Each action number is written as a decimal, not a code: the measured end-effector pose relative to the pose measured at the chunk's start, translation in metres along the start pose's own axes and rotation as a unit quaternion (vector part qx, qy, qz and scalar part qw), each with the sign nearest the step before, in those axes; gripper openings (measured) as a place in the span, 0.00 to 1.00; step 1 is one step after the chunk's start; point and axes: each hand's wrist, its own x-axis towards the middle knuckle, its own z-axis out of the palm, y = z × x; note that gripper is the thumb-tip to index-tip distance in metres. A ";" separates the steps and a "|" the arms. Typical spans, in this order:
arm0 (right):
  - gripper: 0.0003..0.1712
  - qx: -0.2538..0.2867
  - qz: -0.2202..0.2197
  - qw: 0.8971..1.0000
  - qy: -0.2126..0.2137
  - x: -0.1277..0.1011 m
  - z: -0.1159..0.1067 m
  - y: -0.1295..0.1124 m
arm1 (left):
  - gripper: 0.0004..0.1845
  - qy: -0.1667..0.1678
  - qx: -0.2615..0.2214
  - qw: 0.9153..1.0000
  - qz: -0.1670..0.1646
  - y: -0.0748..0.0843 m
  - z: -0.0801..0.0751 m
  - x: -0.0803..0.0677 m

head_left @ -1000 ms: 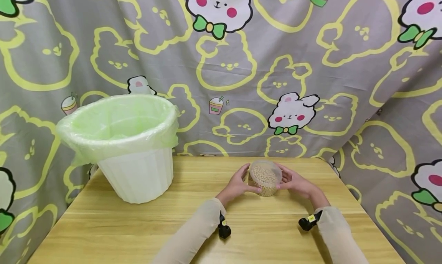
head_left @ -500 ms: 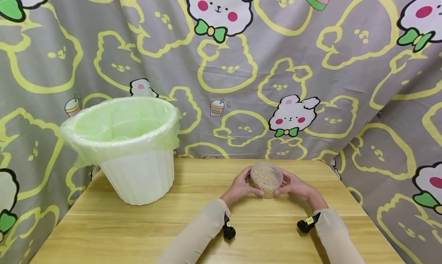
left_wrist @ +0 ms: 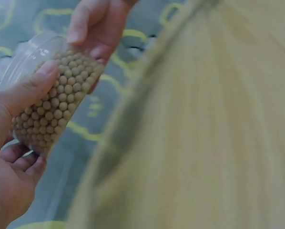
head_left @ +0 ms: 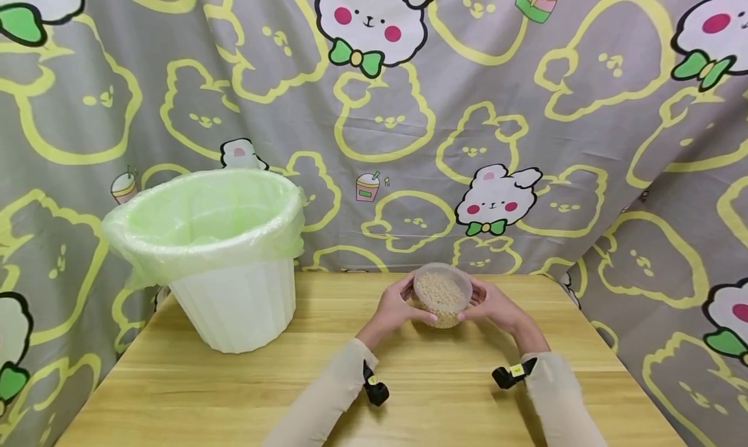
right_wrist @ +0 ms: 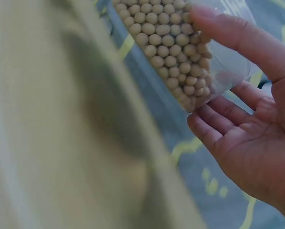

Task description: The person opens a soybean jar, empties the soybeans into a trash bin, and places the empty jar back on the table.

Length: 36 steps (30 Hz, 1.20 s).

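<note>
Both hands hold a clear round plastic tub of soybeans (head_left: 442, 295) between them, near the back of the table. The left hand (head_left: 395, 306) grips its left side, thumb at the front and fingers curled behind and below. Opposite it, the right hand (head_left: 492, 306) holds the right side in the same way. The left wrist view shows the beans (left_wrist: 56, 102) through the wall, filling the lower part below a clear rim. Over in the right wrist view, the right thumb (right_wrist: 238, 38) presses the tub wall. A shadow lies under the tub, which looks slightly lifted. Whether a lid covers it I cannot tell.
A tall white ribbed bin (head_left: 239, 304) with a pale green plastic liner (head_left: 269, 239) folded over its rim stands at the table's left. Behind the wooden table (head_left: 234, 395) hangs a grey cartoon-print curtain (head_left: 397, 232). Black wrist cameras sit on both sleeves.
Both hands have closed more firmly around the tub. It has risen slightly and shifted a little to the left with them. The head view has tilted slightly.
</note>
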 end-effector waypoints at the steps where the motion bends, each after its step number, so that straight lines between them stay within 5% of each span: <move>1: 0.60 0.001 -0.010 1.000 -0.001 0.004 0.003 -0.006 | 0.54 0.001 0.002 1.000 0.001 0.006 -0.006 0.000; 9: 0.58 0.025 -0.085 0.996 0.001 0.037 0.036 -0.056 | 0.54 -0.005 0.043 0.997 0.056 0.055 -0.059 -0.006; 17: 0.62 0.074 -0.112 0.991 0.007 0.060 0.079 -0.091 | 0.56 0.031 0.081 0.993 0.087 0.087 -0.096 -0.023; 27: 0.61 0.067 -0.121 0.990 0.020 0.075 0.116 -0.108 | 0.57 0.071 0.082 0.990 0.092 0.100 -0.115 -0.035; 36: 0.61 0.036 -0.133 0.990 0.026 0.073 0.125 -0.112 | 0.56 0.074 0.064 0.991 0.088 0.097 -0.112 -0.033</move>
